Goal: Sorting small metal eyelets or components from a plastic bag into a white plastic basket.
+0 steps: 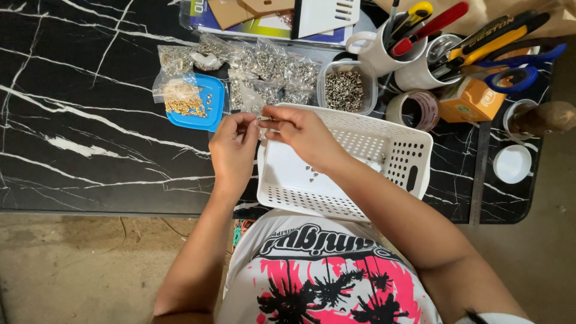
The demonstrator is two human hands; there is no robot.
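Note:
My left hand [233, 147] and my right hand [300, 131] meet above the far left corner of a white perforated plastic basket [408, 157]. Together their fingertips pinch a small silver metal piece [261, 121]; it is too small to tell its exact shape. A few small silver fasteners [312, 174] lie loose on the basket's floor. Just beyond my hands are several clear bags of silver metal parts [270, 69] and a blue lid [211, 111] with a bag of gold-coloured parts [183, 99] on it.
A clear tub of silver parts [345, 90] stands behind the basket. Mugs holding cutters and scissors [420, 42], a tape roll [414, 109], an orange box [471, 99] and a small white lid [512, 163] crowd the right. The black marble table [78, 120] ends near my torso.

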